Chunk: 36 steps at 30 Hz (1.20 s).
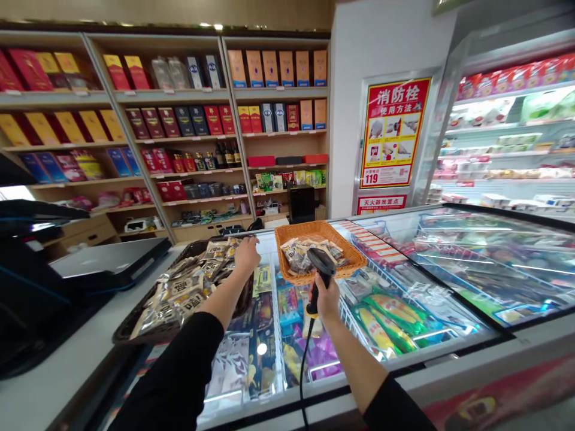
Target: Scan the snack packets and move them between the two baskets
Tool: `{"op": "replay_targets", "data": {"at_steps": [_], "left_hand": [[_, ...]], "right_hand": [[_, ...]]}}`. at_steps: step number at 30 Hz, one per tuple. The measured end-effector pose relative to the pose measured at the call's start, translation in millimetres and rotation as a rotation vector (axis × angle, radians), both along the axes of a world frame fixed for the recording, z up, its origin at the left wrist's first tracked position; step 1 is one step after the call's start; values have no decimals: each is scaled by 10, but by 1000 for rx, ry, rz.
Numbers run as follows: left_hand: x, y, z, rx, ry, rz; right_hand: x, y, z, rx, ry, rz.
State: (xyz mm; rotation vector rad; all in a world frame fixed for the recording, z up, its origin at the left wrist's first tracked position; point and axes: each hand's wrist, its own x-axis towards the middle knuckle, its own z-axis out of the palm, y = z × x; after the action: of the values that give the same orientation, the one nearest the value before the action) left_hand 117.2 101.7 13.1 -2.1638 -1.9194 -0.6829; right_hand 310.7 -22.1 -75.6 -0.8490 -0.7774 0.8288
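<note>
My right hand point(327, 299) is closed around the handle of a black and yellow barcode scanner point(320, 269), whose cable hangs down toward me. The scanner head points at an orange wicker basket point(287, 236) of small wrapped snack packets on the freezer lid. My left hand point(246, 256) reaches forward with fingers curled over the far end of a dark wicker tray point(135, 326) piled with silver snack packets point(188, 284). Whether it pinches a packet is hidden.
A glass-topped chest freezer point(404, 299) full of frozen goods spans the front. A black register terminal and closed laptop point(108, 257) sit on the white counter at left. Shelves of boxed goods point(188, 120) line the back wall; an open cooler point(507, 137) stands at right.
</note>
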Motion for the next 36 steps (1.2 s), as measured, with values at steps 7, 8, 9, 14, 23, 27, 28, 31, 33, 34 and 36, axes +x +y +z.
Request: {"op": "replay_targets", "data": {"at_steps": [7,8,9,14,23,27,28,31,33,34,36], "left_hand": [[-533,-31,-120,-13,50,50],[-509,-36,-126,28,-39,55],[-473,-38,-124,61,-160,58],[-266,-33,-102,17,-1103,-156],[-76,-41,-294,-288,-1357,-371],[0,-79,-320,-234,-928,-453],[14,-101,-308,-197,-809,-488],[40,-179,-250,-78,-544,-527],[48,-222,-217,-34,-480,-477],[50,-237,-205,-28,-474,-439],[50,-250,-193,-46,-477,-369]], "right_hand": [[-42,-40,-22,26,-51,73],[-37,-46,-18,32,-44,73],[-32,-52,-13,39,-45,73],[-33,-94,-11,70,-221,97],[-77,-149,-10,50,-438,97],[-65,-168,19,41,-431,135],[-61,-169,24,34,-419,143],[-55,-168,34,26,-381,156],[-55,-166,37,32,-367,156],[-55,-166,37,34,-363,158],[-53,-165,37,30,-362,158]]}}
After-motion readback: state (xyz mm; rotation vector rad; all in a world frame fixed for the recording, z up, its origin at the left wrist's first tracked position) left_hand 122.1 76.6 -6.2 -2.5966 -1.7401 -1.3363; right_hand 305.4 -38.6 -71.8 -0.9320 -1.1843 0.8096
